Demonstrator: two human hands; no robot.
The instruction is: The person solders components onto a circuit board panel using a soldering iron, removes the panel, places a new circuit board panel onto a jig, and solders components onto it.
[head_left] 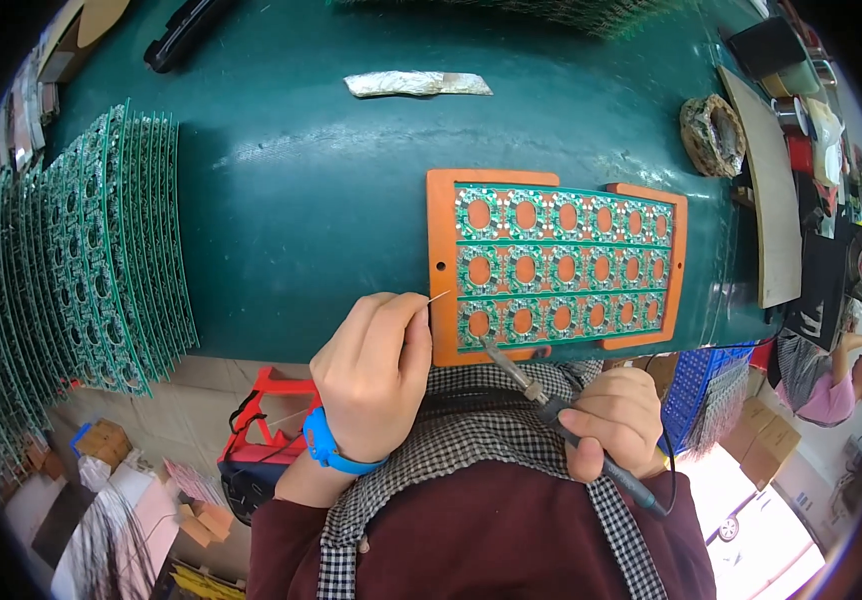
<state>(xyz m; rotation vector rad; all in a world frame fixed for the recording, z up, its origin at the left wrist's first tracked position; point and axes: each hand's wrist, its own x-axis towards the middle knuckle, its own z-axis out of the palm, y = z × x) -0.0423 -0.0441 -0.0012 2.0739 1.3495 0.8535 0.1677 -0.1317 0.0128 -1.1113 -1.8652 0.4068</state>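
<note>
An orange fixture frame [442, 220] lies on the green table [301, 220] in front of me. It holds a green circuit board panel [561, 243] with rows of round openings. My left hand [371, 350] is closed, pinching a thin solder wire [440, 297] whose end points over the frame's left side. A soldering iron [551, 405] is gripped by its dark handle in my right hand [616, 425], at the panel's near edge. Its tip reaches the lower-left unit of the panel; whether it touches cannot be made out.
Many circuit board panels [121, 260] stand upright in a row at the left. A foil-like silver strip [418, 84] lies further back. On the right are a round, rough-edged holder [713, 136] and a leaning board [763, 200]. Another person [831, 385] is at far right.
</note>
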